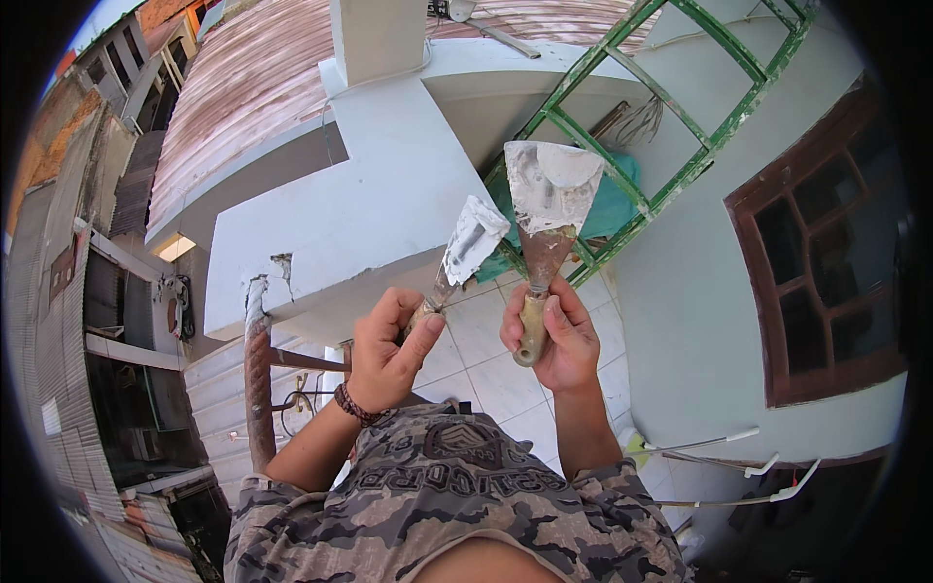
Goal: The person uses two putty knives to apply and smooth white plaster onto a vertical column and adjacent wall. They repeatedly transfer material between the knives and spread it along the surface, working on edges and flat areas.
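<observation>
My left hand [389, 350] grips a narrower putty knife [471, 241], its blade tilted up to the right and loaded with white paste. My right hand [552, 335] is closed round the pale handle of a wider putty knife [549, 204], held upright, its rusty blade coated on the upper part with white paste. The two blades are side by side, apart. Behind them is a white concrete ledge [321, 223] with a chipped, cracked corner beside a rusty railing post [259, 389].
A green metal ladder [690, 131] leans at upper right over teal sheeting. A brown-framed window [807, 253] is in the right wall. Below me is a white tiled floor [476, 335]. Metal bars [709, 442] stick out at lower right. Corrugated roofs [224, 117] and buildings fill the left.
</observation>
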`<state>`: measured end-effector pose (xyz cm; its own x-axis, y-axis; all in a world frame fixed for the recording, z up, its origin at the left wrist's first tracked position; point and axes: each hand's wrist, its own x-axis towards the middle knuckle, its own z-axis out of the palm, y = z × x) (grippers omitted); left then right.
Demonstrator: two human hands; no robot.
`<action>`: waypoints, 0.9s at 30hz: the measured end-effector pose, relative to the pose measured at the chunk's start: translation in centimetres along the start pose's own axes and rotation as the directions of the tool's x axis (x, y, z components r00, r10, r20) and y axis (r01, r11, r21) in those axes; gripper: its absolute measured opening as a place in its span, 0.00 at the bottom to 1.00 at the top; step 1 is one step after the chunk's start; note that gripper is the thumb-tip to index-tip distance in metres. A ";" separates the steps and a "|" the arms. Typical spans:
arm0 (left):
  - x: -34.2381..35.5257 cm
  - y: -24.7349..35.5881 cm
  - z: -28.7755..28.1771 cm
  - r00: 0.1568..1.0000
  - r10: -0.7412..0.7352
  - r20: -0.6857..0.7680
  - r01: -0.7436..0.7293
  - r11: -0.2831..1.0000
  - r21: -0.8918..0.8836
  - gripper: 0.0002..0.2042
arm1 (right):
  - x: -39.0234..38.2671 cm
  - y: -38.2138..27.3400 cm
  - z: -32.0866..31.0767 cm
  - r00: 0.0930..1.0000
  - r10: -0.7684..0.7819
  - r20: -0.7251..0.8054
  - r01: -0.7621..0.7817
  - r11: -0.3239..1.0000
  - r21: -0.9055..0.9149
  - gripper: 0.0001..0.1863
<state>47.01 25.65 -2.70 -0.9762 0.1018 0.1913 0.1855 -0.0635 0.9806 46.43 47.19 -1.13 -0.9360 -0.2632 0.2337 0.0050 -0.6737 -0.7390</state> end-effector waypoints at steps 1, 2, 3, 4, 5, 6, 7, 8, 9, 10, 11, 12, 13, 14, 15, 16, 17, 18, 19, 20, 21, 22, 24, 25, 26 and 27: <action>-0.7 0.4 0.3 1.000 0.021 0.014 -0.022 0.998 0.059 0.10 | -0.6 -0.2 0.2 1.000 -0.028 0.010 0.028 0.997 -0.078 0.23; -1.3 1.1 0.7 0.999 0.043 0.028 -0.046 0.992 0.118 0.10 | -1.1 -0.3 0.5 0.998 -0.055 0.022 0.057 0.986 -0.155 0.23; -1.6 1.6 1.1 0.997 0.062 0.044 -0.069 0.982 0.174 0.11 | -1.4 -0.2 0.4 0.996 -0.079 0.033 0.085 0.969 -0.232 0.23; -1.7 1.9 1.5 0.993 0.105 0.055 -0.114 0.976 0.186 0.11 | -1.8 -0.2 0.4 0.994 -0.109 0.022 0.111 0.953 -0.283 0.23; -1.7 2.2 2.0 0.987 0.149 0.067 -0.159 0.967 0.198 0.11 | -2.2 -0.2 0.4 0.990 -0.139 0.012 0.135 0.933 -0.332 0.23; -2.0 2.4 2.4 0.980 0.186 0.076 -0.198 0.957 0.211 0.11 | -2.7 -0.1 0.5 0.986 -0.164 0.002 0.153 0.913 -0.378 0.23; -2.2 2.3 2.7 0.980 0.185 0.074 -0.197 0.958 0.209 0.11 | -3.0 0.0 0.5 0.982 -0.187 0.001 0.170 0.892 -0.419 0.23; -2.2 2.3 2.9 0.980 0.184 0.073 -0.196 0.959 0.206 0.11 | -3.2 0.0 0.3 0.978 -0.210 0.001 0.187 0.869 -0.458 0.24; -2.3 2.4 3.0 0.980 0.185 0.070 -0.196 0.959 0.205 0.11 | -3.5 -0.1 0.4 0.973 -0.232 0.005 0.204 0.844 -0.496 0.24; -2.5 2.5 3.2 0.980 0.188 0.071 -0.199 0.960 0.195 0.11 | -3.8 -0.1 0.4 0.971 -0.237 -0.011 0.197 0.833 -0.517 0.24; -2.7 2.5 3.2 0.979 0.192 0.072 -0.202 0.962 0.185 0.12 | -4.1 -0.2 0.5 0.970 -0.241 -0.027 0.189 0.821 -0.538 0.23; -2.7 2.6 3.3 0.978 0.198 0.072 -0.208 0.962 0.176 0.12 | -4.3 -0.2 0.5 0.968 -0.247 -0.039 0.184 0.809 -0.559 0.23; -2.8 2.6 3.3 0.975 0.213 0.067 -0.222 0.960 0.169 0.12 | -4.5 -0.3 0.5 0.969 -0.245 -0.029 0.187 0.804 -0.564 0.22; -2.8 2.6 3.4 0.971 0.229 0.061 -0.236 0.958 0.162 0.12 | -4.7 -0.4 0.5 0.970 -0.243 -0.019 0.190 0.800 -0.569 0.22; -2.9 2.4 3.4 0.968 0.244 0.052 -0.249 0.956 0.154 0.12 | -4.8 -0.4 0.3 0.971 -0.238 -0.007 0.190 0.795 -0.576 0.22; -2.9 2.2 3.5 0.968 0.248 0.050 -0.253 0.957 0.140 0.12 | -4.8 -0.4 0.4 0.971 -0.241 0.001 0.196 0.786 -0.587 0.22; -2.9 2.1 3.6 0.967 0.252 0.047 -0.256 0.959 0.126 0.12 | -4.7 -0.4 0.5 0.970 -0.243 0.010 0.201 0.777 -0.597 0.21; -3.0 1.9 3.6 0.967 0.251 0.045 -0.255 0.960 0.113 0.12 | -4.7 -0.3 0.7 0.969 -0.245 0.014 0.203 0.770 -0.606 0.21; -3.2 1.5 3.5 0.974 0.224 0.041 -0.226 0.971 0.075 0.12 | -4.7 -0.3 0.8 0.968 -0.248 0.026 0.209 0.753 -0.624 0.21; -3.5 1.2 3.5 0.980 0.196 0.036 -0.197 0.980 0.036 0.12 | -4.7 -0.4 0.9 0.967 -0.250 0.038 0.216 0.736 -0.642 0.21; -3.6 1.0 3.5 0.985 0.171 0.034 -0.171 0.985 -0.004 0.12 | -4.7 -0.5 1.1 0.966 -0.255 0.052 0.225 0.716 -0.661 0.21; -3.6 1.0 3.4 0.984 0.174 0.028 -0.174 0.985 -0.002 0.12 | -4.6 -0.5 1.3 0.965 -0.256 0.053 0.224 0.709 -0.669 0.21; -3.5 1.2 3.3 0.984 0.178 0.015 -0.178 0.984 0.002 0.12 | -4.5 -0.6 1.8 0.965 -0.256 0.055 0.223 0.693 -0.686 0.21; -3.4 1.3 3.3 0.983 0.184 0.013 -0.184 0.983 -0.010 0.12 | -4.4 -0.8 2.0 0.962 -0.262 0.075 0.235 0.659 -0.714 0.20; -3.3 1.4 3.2 0.982 0.189 0.011 -0.189 0.982 -0.023 0.12 | -4.3 -1.2 2.1 0.959 -0.267 0.094 0.247 0.625 -0.741 0.19; -3.3 1.4 3.1 0.981 0.194 0.010 -0.194 0.981 -0.033 0.12 | -4.3 -1.4 2.1 0.955 -0.273 0.113 0.259 0.590 -0.765 0.18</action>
<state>50.83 28.32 -1.86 -0.9205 0.0974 0.3784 0.3672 -0.1150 0.9230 51.22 47.78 0.23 -0.8559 -0.1456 0.4963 -0.5086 0.0629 -0.8587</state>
